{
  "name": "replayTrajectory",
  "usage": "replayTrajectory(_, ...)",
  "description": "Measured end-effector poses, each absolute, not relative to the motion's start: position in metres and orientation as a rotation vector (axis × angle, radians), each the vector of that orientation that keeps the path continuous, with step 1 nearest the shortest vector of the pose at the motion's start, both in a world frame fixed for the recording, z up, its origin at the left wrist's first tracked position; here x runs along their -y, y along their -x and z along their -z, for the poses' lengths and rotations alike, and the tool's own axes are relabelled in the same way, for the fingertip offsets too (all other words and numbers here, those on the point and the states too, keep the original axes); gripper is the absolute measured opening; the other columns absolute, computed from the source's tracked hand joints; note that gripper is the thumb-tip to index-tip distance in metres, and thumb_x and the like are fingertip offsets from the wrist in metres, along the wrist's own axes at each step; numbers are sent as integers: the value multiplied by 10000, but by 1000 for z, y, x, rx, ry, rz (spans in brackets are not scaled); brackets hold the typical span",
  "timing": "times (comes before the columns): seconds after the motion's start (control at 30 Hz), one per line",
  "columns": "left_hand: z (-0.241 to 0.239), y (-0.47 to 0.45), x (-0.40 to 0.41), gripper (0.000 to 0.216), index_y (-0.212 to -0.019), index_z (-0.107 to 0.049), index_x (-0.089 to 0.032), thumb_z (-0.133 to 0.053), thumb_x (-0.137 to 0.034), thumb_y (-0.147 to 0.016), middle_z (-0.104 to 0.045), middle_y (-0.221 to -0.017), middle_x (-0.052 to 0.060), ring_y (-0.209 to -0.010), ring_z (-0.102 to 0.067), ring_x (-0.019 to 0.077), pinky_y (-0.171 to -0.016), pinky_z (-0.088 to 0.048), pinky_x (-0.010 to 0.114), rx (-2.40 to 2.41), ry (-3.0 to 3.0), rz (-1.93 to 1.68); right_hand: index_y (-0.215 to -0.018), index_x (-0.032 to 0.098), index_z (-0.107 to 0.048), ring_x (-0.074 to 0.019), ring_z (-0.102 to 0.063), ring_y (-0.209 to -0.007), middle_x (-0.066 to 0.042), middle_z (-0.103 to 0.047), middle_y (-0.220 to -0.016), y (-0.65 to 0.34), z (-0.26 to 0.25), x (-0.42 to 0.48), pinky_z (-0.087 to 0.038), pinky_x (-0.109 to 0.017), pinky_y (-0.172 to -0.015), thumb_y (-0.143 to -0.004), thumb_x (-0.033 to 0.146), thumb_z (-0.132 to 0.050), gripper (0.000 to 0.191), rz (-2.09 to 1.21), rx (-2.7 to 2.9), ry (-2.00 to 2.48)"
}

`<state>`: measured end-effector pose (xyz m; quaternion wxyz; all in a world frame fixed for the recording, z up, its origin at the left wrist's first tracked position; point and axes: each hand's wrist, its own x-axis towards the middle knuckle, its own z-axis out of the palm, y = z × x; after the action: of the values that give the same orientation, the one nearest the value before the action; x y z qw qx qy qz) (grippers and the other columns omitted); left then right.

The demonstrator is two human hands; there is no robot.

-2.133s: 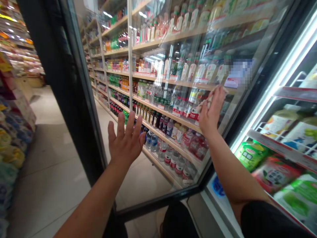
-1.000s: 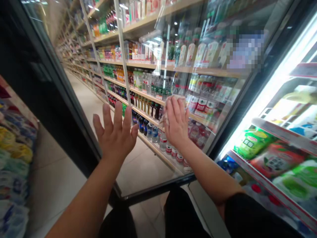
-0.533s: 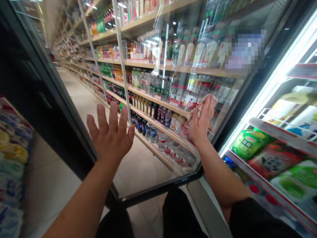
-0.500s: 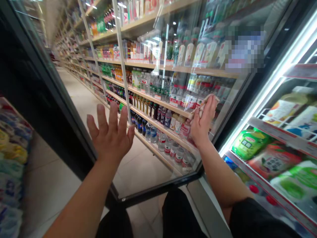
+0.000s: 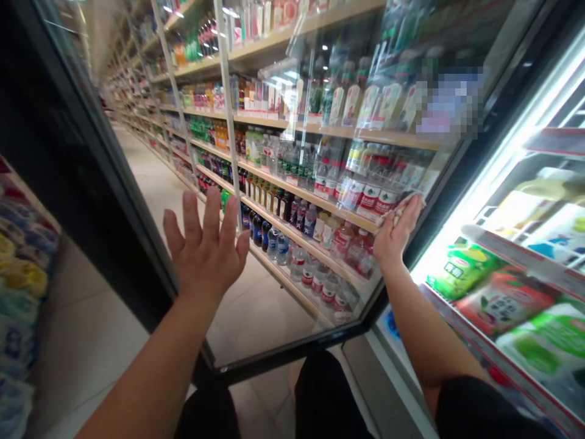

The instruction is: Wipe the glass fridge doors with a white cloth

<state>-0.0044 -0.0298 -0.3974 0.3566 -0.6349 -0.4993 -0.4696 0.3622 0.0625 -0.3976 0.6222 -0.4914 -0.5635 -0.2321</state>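
Observation:
A glass door point(image 5: 283, 323) with a black frame stands swung out in front of me. My left hand point(image 5: 205, 244) lies flat against the pane near its left edge, fingers spread, holding nothing. Beside the right-hand frame, my right hand point(image 5: 398, 231) presses a pale, crumpled cloth point(image 5: 400, 207) to the glass. Its fingers are together over the cloth, which shows only around their tips and left side. A blurred-out label sits on the pane above that hand.
Through the glass show long shelves point(image 5: 269, 174) with rows of drink bottles. To the right, a lit cooler holds cartons and a green pouch point(image 5: 468, 268) on racks. Packaged goods point(image 5: 22, 262) are stacked at far left. My knees are just below the door's lower frame.
My right hand has slid the cloth right and downward across the glass, closer to the door's right frame. My left hand has stayed in about the same place, still spread.

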Motion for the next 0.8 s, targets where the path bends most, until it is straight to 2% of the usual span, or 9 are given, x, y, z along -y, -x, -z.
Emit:
replayTrajectory(0.13, 396, 4, 31, 644, -1552, -329, -261, -423, -521, -970, -269, -1632, 52, -1538, -18, 296, -1260, 20, 605, 1331, 1663, 1226, -1565, -6, -217, -275, -161, -1554, -270, -212, -1629, -365, 428, -62, -178, -542, -1257, -1032, 377, -299, 661, 504, 1292, 1109)
replayTrajectory(0.27, 394, 2, 33, 663, -1499, -428, -227, -329, -614, -970, -261, -1636, 45, -1533, 5, 315, -1251, 51, 601, 1393, 1717, 1292, -1559, 21, -280, -290, -211, -1538, -258, -273, -1613, -388, 404, -79, -176, -498, -1261, -1025, 417, -321, 665, 535, 1191, 1092)
replayTrajectory(0.37, 394, 1, 34, 638, -1532, -374, -269, -374, -580, -975, -266, -1633, 57, -1539, -2, 299, -1252, 48, 618, 1387, 1722, 1324, -1569, 74, -282, -306, -250, -1522, -238, -295, -1607, -401, 380, -90, -177, -520, -1254, -1029, 410, -316, 637, 562, 1134, 1092)
replayTrajectory(0.43, 394, 0, 34, 629, -1558, -315, -292, -414, -522, -980, -266, -1632, 64, -1542, -23, 293, -1253, 27, 624, 1361, 1702, 1295, -1575, 73, -258, -307, -241, -1526, -231, -274, -1618, -396, 388, -87, -181, -531, -1253, -1032, 409, -291, 639, 562, 1150, 1107)
replayTrajectory(0.57, 396, 1, 34, 634, -1572, -272, -293, -425, -483, -986, -262, -1634, 65, -1543, -53, 301, -1252, 26, 618, 1342, 1706, 1268, -1570, 21, -231, -330, -182, -1545, -282, -225, -1623, -367, 462, -62, -171, -558, -1253, -1032, 419, -277, 671, 456, 1132, 1201)
replayTrajectory(0.67, 396, 2, 33, 625, -1568, -287, -293, -414, -490, -989, -268, -1632, 67, -1543, -59, 303, -1253, 37, 613, 1346, 1718, 1285, -1568, -2, -194, -354, -162, -1544, -301, -203, -1618, -352, 496, -52, -171, -643, -1230, -1025, 403, -253, 680, 403, 1143, 1254)
replayTrajectory(0.8, 394, 2, 32, 633, -1575, -261, -302, -430, -467, -988, -251, -1637, 58, -1545, -43, 289, -1260, 29, 599, 1331, 1695, 1253, -1557, -43, -195, -315, -146, -1552, -302, -195, -1620, -352, 453, -60, -136, -591, -1258, -1021, 403, -249, 699, 421, 1133, 1253)
